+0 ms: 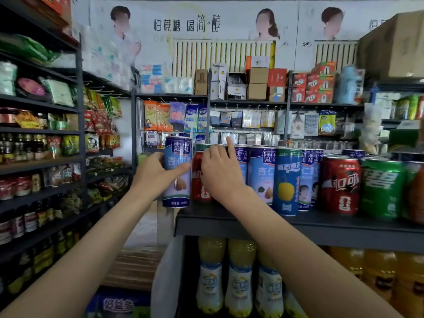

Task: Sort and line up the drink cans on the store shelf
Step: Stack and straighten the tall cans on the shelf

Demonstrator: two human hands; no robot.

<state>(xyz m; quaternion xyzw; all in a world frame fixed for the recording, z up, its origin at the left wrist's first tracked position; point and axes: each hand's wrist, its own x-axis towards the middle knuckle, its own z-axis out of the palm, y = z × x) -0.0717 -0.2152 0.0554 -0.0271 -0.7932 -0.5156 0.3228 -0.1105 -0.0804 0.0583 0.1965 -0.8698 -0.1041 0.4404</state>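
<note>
A tall blue-and-white almond drink can (177, 171) is gripped by the left hand (154, 173), thumb across its front and fingers curled behind it, and is held upright at the left end of the dark shelf (252, 223), its base just past the shelf's left edge. Open floor lies below and to the left of that edge, between this shelf and the stocked racks (41, 157) along the left wall. The right hand (221, 174) is seen just beside the held can, fingers bent over the top of a red cola can (199, 177) and forefinger pointing up; whether that can is truly gripped cannot be told. To the right, cans are packed side by side along the shelf front: a second almond can (261, 175), one blue can with a yellow fruit (287, 182), another blue-and-white can (308, 180), a second red cola can (340, 184) and one green can (382, 187). More can tops are visible behind them; their number cannot be counted. On the shelf below, three bottles with yellow caps and white labels (241, 278) are stood in a row.
</note>
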